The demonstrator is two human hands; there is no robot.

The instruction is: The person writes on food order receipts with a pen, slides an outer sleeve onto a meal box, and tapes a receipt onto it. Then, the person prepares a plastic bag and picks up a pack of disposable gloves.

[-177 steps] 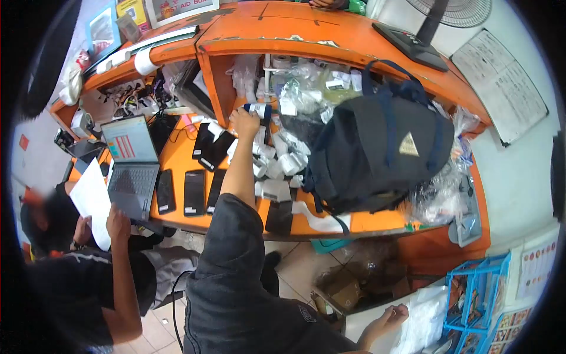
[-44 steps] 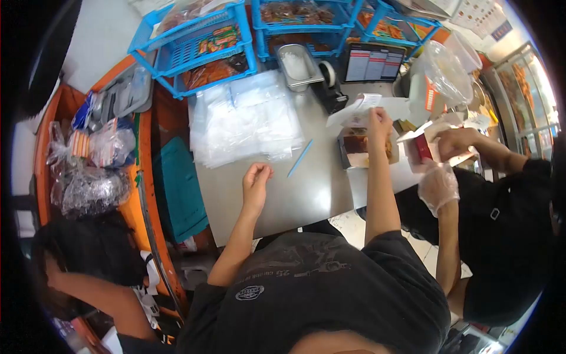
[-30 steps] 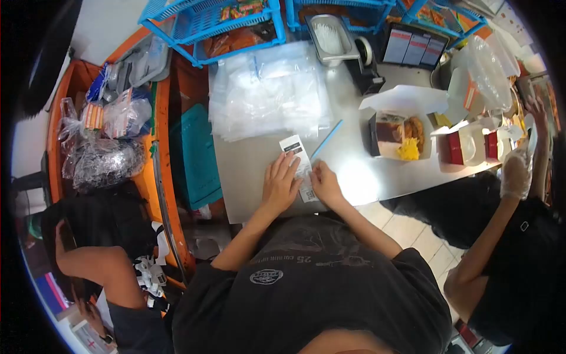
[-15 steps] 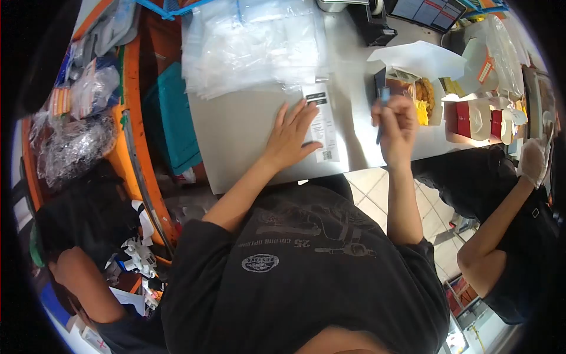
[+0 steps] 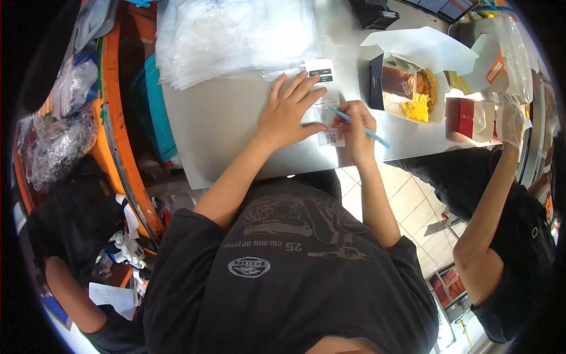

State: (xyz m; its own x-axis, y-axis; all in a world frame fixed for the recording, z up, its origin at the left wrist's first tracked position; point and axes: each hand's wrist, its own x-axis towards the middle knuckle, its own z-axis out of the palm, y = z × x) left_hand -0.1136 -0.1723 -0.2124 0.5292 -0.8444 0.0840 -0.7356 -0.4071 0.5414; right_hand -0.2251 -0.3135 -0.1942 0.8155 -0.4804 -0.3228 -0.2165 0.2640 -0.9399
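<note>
Receipt [image 5: 323, 112] lies upper centre, between spread left hand [image 5: 288, 118] touching it and right hand [image 5: 359, 133] clamped on blue pen [image 5: 377, 138].

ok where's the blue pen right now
Just right of centre in the head view, the blue pen is in the right hand, its tip over the receipt that the left hand touches; the open food box is farther right.

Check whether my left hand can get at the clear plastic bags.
Probably yes: the clear plastic bags lie just beyond your left hand with nothing seen between, though it would likely have to lift off the receipt.
</note>
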